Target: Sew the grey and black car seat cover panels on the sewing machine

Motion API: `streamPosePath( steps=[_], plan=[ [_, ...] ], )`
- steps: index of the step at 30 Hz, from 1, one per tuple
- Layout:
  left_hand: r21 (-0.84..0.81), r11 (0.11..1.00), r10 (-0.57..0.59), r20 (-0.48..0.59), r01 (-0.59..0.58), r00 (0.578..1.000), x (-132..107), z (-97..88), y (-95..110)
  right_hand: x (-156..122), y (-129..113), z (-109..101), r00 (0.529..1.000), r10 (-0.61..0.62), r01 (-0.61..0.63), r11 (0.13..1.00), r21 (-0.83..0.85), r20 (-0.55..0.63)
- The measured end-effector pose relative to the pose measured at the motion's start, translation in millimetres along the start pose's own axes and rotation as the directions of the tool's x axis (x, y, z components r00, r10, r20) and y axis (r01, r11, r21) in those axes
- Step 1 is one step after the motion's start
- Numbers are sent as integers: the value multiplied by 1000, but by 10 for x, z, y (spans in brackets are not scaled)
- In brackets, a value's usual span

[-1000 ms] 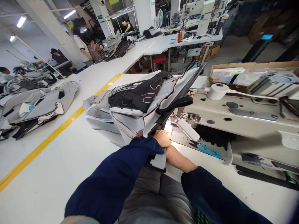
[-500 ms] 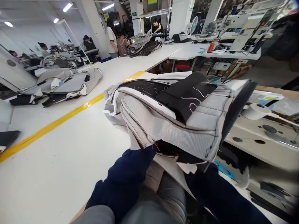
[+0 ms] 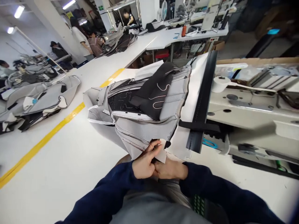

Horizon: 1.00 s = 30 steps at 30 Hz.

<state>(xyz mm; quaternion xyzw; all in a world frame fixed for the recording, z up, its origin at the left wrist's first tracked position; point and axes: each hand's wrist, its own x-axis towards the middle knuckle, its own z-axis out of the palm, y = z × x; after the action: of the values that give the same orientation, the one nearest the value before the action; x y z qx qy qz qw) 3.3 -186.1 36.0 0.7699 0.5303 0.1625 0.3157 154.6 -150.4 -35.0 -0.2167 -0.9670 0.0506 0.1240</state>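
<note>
A grey and black sewn seat cover (image 3: 140,127) lies on the white table in front of me, its black panel with loose white cords facing up. At its near edge, my left hand (image 3: 146,161) is closed on a small light flap of the cover, fingers bent over it. Close against it, my right hand (image 3: 169,169) is closed at the same edge, its fingertips partly hidden by the flap. On the cover's right side are white fabric and a long black strip (image 3: 202,102), with a short black strap lying across it.
Another grey seat cover (image 3: 46,99) lies at left, beyond the yellow tape (image 3: 53,132) on the table (image 3: 58,174). To my right is a sewing machine (image 3: 217,104) with a white spool (image 3: 220,84) and blue-handled scissors (image 3: 209,143). Several people work farther back near a fabric pile (image 3: 119,40).
The seat cover has been lowered and spread flatter on the table. Both hands have come out from beneath it and together at its near edge. The view has turned right.
</note>
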Motion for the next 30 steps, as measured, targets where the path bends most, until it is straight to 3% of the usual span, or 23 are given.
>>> streamPosePath(
  steps=[3, 5, 8, 12, 16, 24, 30],
  plan=[
    [209, 976, 41, 120, -66, 992, -11, 28, -23, -69, -91, -129, 983, -182, 184, 963, -198, 30],
    [339, 940, 10, 107, -46, 994, 75, 95, -65, -88, -152, -188, 981, -175, 192, 944, -269, 87],
    [434, 899, 22, 88, -59, 996, 252, 195, -149, -85, -215, -212, 965, -172, 216, 949, -229, 195],
    [431, 870, 152, 226, -239, 962, 397, 234, -282, -99, -229, -238, 961, -156, 199, 963, -183, 227],
    [444, 838, 220, 255, -316, 942, 431, 226, -347, -157, -226, -270, 978, -125, 154, 974, -169, 167],
    [455, 841, 233, 183, -293, 955, 583, 215, -332, -125, -144, -135, 987, -39, 75, 969, -234, 155],
    [456, 829, 248, 218, -323, 944, 812, 167, -388, -46, 58, -142, 988, -30, 70, 960, -269, 151]
  ],
)
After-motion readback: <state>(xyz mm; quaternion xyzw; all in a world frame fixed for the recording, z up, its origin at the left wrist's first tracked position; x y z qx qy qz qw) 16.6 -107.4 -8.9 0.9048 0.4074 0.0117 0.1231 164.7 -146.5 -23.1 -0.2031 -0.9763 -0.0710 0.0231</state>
